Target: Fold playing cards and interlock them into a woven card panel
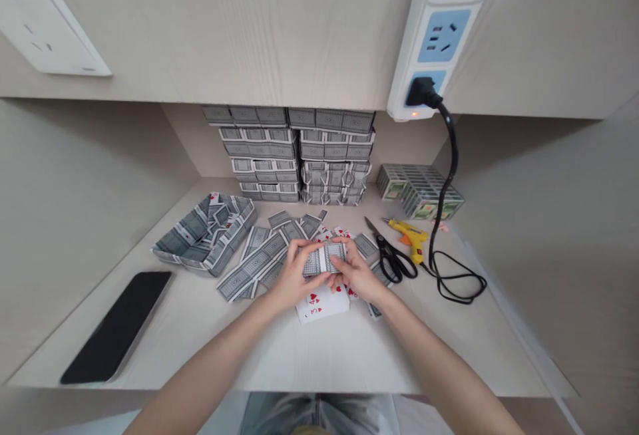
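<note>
Between my two hands is a pair of playing cards (323, 259), grey patterned backs up, with a white strip where their edges meet. My left hand (295, 274) grips the left end, thumb below and fingers above. My right hand (355, 269) pinches the right end. Under them lies a stack of playing cards (324, 305), face up, with red hearts showing. Loose and joined cards (257, 265) spread out to the left of my hands, and more cards lie partly hidden behind and beside my right hand.
A box made of cards (219, 259) holds card pieces at left, with a black phone (120, 325) nearer. Stacked card boxes (299, 155) stand at the back. Scissors (392, 255), a yellow glue gun (409, 235) and its black cord (452, 155) lie right. A power strip (434, 42) hangs above.
</note>
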`<action>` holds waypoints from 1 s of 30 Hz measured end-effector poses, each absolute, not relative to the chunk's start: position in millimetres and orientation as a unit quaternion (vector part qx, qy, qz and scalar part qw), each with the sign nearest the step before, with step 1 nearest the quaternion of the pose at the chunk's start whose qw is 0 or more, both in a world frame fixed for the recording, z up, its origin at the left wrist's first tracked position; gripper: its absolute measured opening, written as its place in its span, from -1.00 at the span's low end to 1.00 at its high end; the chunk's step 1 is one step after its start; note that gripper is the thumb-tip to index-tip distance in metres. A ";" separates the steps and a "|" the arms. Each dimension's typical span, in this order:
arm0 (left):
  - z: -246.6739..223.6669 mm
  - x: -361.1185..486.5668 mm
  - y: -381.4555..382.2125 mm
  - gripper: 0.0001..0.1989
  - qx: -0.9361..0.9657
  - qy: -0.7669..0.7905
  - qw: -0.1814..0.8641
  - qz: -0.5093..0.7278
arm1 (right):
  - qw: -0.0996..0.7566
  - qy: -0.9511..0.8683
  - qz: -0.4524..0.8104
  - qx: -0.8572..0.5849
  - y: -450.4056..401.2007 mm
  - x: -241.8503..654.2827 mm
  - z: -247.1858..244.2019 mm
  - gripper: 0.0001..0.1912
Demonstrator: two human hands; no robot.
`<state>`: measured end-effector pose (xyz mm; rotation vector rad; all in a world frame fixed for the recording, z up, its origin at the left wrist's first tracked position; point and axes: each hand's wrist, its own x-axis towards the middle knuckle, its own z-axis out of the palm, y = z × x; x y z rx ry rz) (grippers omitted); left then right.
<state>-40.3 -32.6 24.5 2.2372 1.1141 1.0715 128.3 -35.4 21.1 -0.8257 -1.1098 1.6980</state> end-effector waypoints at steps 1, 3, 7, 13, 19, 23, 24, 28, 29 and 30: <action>25.4 -41.5 -31.7 -0.48 0.808 0.399 0.206 0.381 | 0.456 -0.450 0.691 -0.334 -35.4 128.2 21.6 -0.51; 28.3 -45.0 -29.3 -0.48 0.819 0.395 0.197 0.365 | 0.451 -0.451 0.699 -0.325 -35.7 128.6 24.1 -0.47; 32.5 -53.1 -23.8 -0.40 0.830 0.405 0.191 0.333 | 0.435 -0.453 0.709 -0.321 -37.6 129.1 31.9 -0.38; 29.5 -57.5 -16.5 -0.45 0.802 0.472 0.123 0.344 | 0.421 -0.518 0.582 -0.464 -31.4 134.3 21.9 -0.51; 34.0 -64.9 -8.6 -0.57 0.759 0.515 0.060 0.394 | 0.318 -0.751 0.303 -0.493 -26.4 150.0 14.5 -0.66; 35.1 -66.9 -8.3 -0.57 0.755 0.522 0.060 0.393 | 0.281 -0.796 0.243 -0.477 -29.4 151.0 15.0 -0.45; 35.2 -66.4 -8.9 -0.57 0.757 0.521 0.064 0.389 | 0.276 -0.798 0.238 -0.479 -29.7 150.4 14.4 -0.43; 35.3 -63.7 -11.0 -0.56 0.764 0.517 0.072 0.379 | 0.270 -0.791 0.246 -0.491 -28.0 149.2 12.9 -0.48; 35.4 -63.5 -11.0 -0.56 0.766 0.514 0.071 0.379 | 0.276 -0.788 0.249 -0.490 -27.4 149.7 13.5 -0.49; 35.4 -63.7 -10.9 -0.56 0.767 0.513 0.070 0.379 | 0.284 -0.785 0.249 -0.490 -26.8 150.6 14.6 -0.49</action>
